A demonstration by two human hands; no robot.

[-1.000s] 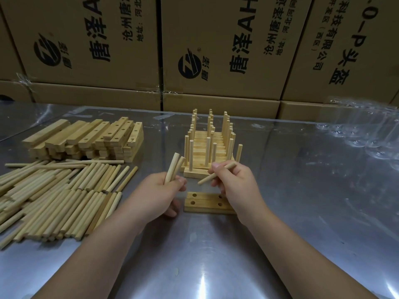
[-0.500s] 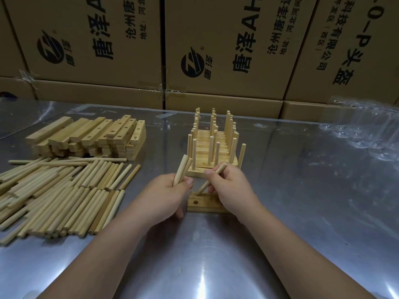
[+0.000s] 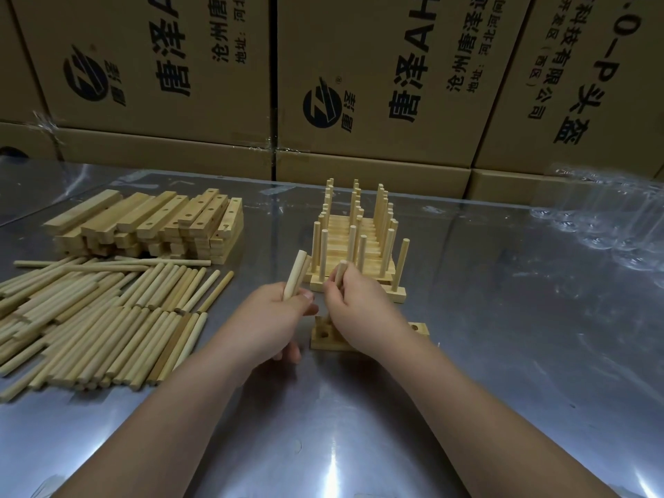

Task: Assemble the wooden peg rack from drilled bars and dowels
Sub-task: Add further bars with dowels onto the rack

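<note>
A short drilled wooden bar point(image 3: 416, 330) lies flat on the metal table just in front of me, with holes showing at both ends. My right hand point(image 3: 363, 310) pinches one dowel point(image 3: 339, 273) nearly upright over the bar's left part, covering its middle. My left hand point(image 3: 267, 318) grips two spare dowels point(image 3: 296, 274) pointing up, just left of the bar. Behind the bar stands a row of finished peg racks point(image 3: 355, 246) with upright dowels.
A pile of loose dowels point(image 3: 100, 318) covers the table's left side, with a stack of drilled bars point(image 3: 151, 224) behind it. Cardboard boxes point(image 3: 377, 84) wall off the back. Clear plastic wrap point(image 3: 611, 217) lies at the far right.
My right hand has turned its dowel from slanted to nearly upright and lowered it over the bar. The left hand stays beside it with its two dowels.
</note>
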